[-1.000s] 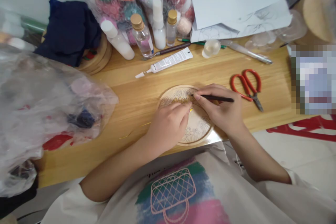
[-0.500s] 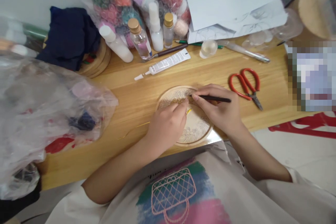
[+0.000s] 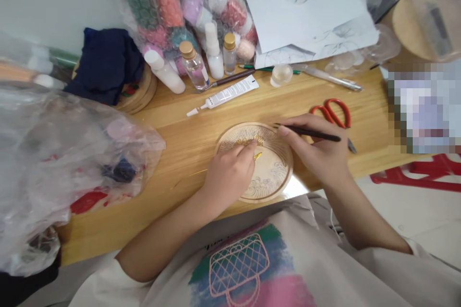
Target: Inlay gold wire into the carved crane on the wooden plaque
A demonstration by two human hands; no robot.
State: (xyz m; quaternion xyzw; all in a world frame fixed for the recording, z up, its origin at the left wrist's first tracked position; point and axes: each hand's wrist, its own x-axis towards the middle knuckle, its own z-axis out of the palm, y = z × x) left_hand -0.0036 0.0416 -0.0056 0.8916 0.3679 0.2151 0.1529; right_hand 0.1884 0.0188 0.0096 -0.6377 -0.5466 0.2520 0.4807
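A round wooden plate [image 3: 277,172] with a fine line drawing lies near the table's front edge. Gold wire [image 3: 252,140] follows part of the drawing on its far side. My left hand [image 3: 230,172] rests on the plate, its index fingertip at the gold part and the other fingers curled. From under those fingers a bright gold wire end [image 3: 258,156] sticks out, and a thin length trails left over the table. Black tweezers [image 3: 313,133] are pinched in my right hand [image 3: 320,148], with their tips above the plate's far right rim.
Red-handled pliers [image 3: 338,112] lie beyond my right hand, partly covered by it. Behind the plate are a white glue tube [image 3: 232,92], small bottles [image 3: 194,64], a pen [image 3: 331,78] and paper sheets [image 3: 291,24]. Plastic bags [image 3: 90,148] cover the left side.
My right hand has drawn back to the right with the tweezers, their tips leaving the left fingertips. My left hand stays on the plate. The view has shifted slightly.
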